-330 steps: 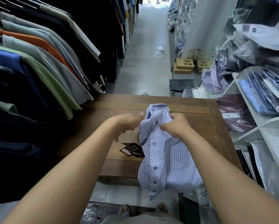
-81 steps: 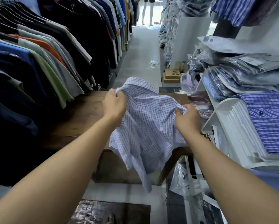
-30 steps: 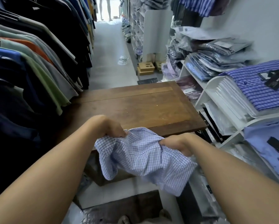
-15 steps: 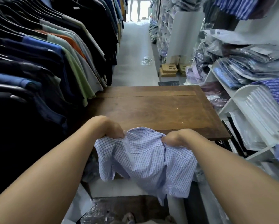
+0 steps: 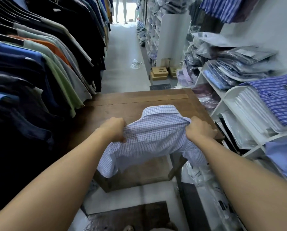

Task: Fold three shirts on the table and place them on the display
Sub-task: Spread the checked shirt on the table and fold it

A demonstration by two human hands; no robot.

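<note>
While both hands are busy at the shoulders, there is one pale blue-and-white checked cotton shirt [image 5: 156,137] in play, and it lies partly on the one dark brown wooden table [image 5: 131,102]. Its collar points away from the person and rests on the tabletop, while its lower part and both short sleeves hang over the near edge. On the white shelf display [image 5: 229,97] to the right I count one folded blue striped shirt [image 5: 274,95] on top of a stack of white packs. One folded plain light blue shirt [image 5: 284,155] sits a shelf lower. Two brown cardboard boxes [image 5: 159,73] stand on the floor beyond the table. A long rack of hanging shirts [image 5: 47,64] lines the left side.

The plain blue shirt is cut off by the frame edge, and so is the striped one at its right side. The checked shirt's front cannot be seen. The bagged garments [image 5: 239,64] piled on the upper shelves are too crumpled and glossy to count.

The left hand [image 5: 113,129] is curled tight and grips a bunch of cloth at the left shoulder. The right hand [image 5: 198,130] is likewise closed round the right shoulder, knuckles up. The fingertips of both are buried in the fabric.
</note>
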